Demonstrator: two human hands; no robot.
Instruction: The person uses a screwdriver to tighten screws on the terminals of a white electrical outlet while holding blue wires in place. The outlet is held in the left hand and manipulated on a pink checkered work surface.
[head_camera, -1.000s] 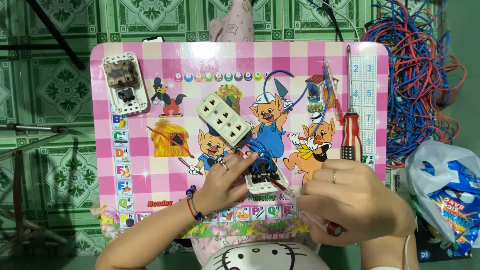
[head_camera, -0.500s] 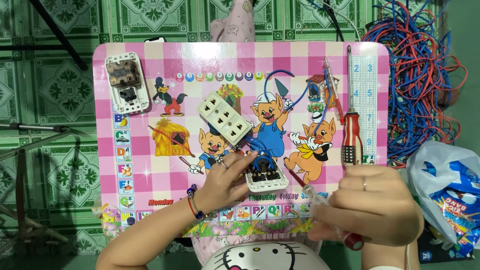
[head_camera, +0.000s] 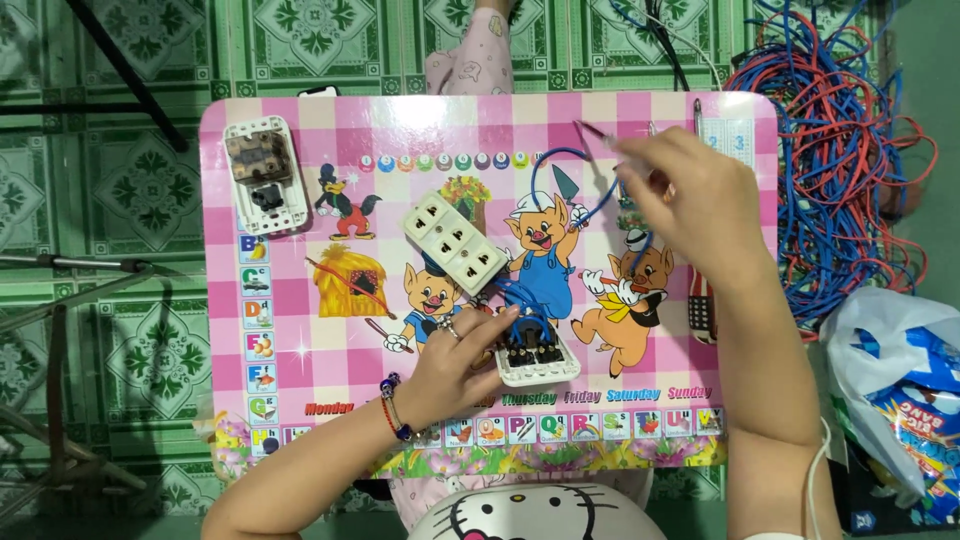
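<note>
The left hand (head_camera: 455, 365) has its grip closed on a white socket module (head_camera: 535, 355), fingers pressed over its near-left edge, holding it flat on the pink checked cartoon-printed desk (head_camera: 300, 380); the module lies back side up near the desk's front middle, dark terminals showing, with blue wires (head_camera: 520, 300) rising from it. At the desk's far-left corner lies a white switch plate (head_camera: 263, 175) with its back parts exposed, well apart from both hands. Between that plate and the held module, a white three-outlet socket strip (head_camera: 455, 240) lies at a slant, just beyond the left hand's fingertips. A thin blue wire loop (head_camera: 560, 170) curves up from the middle of the desk toward the right hand (head_camera: 690, 200), which hovers over the desk's far-right part, its grip pinched shut on a thin, blurred rod-like tool (head_camera: 595, 130) whose tip points left; what kind of tool it is cannot be told. Under the right forearm, the dark ribbed handle of another tool (head_camera: 700, 315) shows on the desk. Off the desk's right edge, a tangled heap of red and blue wires (head_camera: 840, 170) rests on the green patterned tile floor (head_camera: 100, 250), and nearer the person lies a white and blue plastic bag (head_camera: 900, 390).
</note>
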